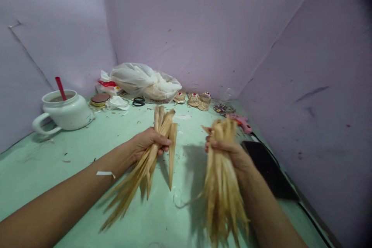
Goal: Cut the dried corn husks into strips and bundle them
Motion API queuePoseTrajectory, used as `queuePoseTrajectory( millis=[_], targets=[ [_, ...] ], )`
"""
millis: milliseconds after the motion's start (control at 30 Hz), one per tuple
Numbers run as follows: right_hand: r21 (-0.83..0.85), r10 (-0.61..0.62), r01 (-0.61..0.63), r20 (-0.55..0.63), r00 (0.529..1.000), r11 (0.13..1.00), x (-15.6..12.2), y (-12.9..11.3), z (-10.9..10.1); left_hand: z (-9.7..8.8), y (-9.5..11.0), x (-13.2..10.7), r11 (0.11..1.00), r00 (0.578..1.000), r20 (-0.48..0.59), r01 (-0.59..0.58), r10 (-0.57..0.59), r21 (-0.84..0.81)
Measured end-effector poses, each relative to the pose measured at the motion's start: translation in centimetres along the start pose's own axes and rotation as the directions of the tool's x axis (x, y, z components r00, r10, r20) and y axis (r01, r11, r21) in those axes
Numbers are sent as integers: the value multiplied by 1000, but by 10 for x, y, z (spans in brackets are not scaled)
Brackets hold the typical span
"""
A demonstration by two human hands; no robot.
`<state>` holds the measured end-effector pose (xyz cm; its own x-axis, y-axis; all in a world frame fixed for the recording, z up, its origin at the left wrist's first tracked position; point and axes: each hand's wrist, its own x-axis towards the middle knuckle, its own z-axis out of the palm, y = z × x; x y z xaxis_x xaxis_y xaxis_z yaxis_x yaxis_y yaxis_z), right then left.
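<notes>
Over the middle of the table, my left hand [149, 142] is closed around a bundle of dried, straw-coloured husk strips [130, 193]. The long ends fan down toward me, and the short ends stick up above the thumb. One separate pointed strip [172, 159] hangs by the fingertips of that hand; whether it is pinched there I cannot tell. To the right, my right hand [232, 153] grips a thicker bundle of the same strips [222, 201], slightly blurred, with its frayed ends pointing down. The two bundles are apart. A thin curled fibre [186, 204] trails beside the right one.
A white handled pot [72, 114] with liquid and a red stick stands left. Along the back are round lids [100, 99], black-handled scissors [138, 102], a plastic bag [145, 79], small woven slippers [200, 101] and beads [222, 108]. A pink glue gun [242, 122] and black flat object [267, 170] lie right.
</notes>
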<state>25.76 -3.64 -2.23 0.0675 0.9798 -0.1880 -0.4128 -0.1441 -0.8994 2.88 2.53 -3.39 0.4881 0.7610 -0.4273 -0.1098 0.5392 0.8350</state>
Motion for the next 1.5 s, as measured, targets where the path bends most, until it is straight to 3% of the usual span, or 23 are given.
queuePoseTrajectory(
  millis=[100, 167, 400, 567, 767, 933, 1233, 1500],
  targets=[
    [49, 219, -225, 102, 970, 973, 0, 27, 22, 17, -10, -6, 999, 997, 77, -24, 21, 33],
    [19, 268, -273, 144, 953, 962, -3, 37, 30, 26, -13, -10, 997, 995, 89, -41, 35, 69],
    [-43, 165, -159, 272, 948, 986, -12, 40, 43, 37, -22, -13, 974, 993, -6, -113, 117, 198],
    [-56, 145, -136, 211, 967, 989, -9, 43, 42, 37, -22, -12, 980, 988, -104, -95, 114, 172],
    [-82, 123, -107, 219, 968, 991, -11, 45, 43, 37, -21, -13, 981, 988, -54, -138, 147, 136],
    [-125, 84, -54, 245, 966, 991, -12, 43, 46, 37, -22, -13, 979, 996, -46, -69, 79, 192],
    [-212, 75, -11, 298, 951, 977, -14, 39, 48, 43, -22, -15, 982, 987, -125, -78, 101, 173],
    [-285, -9, 68, 202, 979, 956, -14, 45, 50, 47, -30, -13, 965, 966, -167, -162, 198, 207]
  ],
)
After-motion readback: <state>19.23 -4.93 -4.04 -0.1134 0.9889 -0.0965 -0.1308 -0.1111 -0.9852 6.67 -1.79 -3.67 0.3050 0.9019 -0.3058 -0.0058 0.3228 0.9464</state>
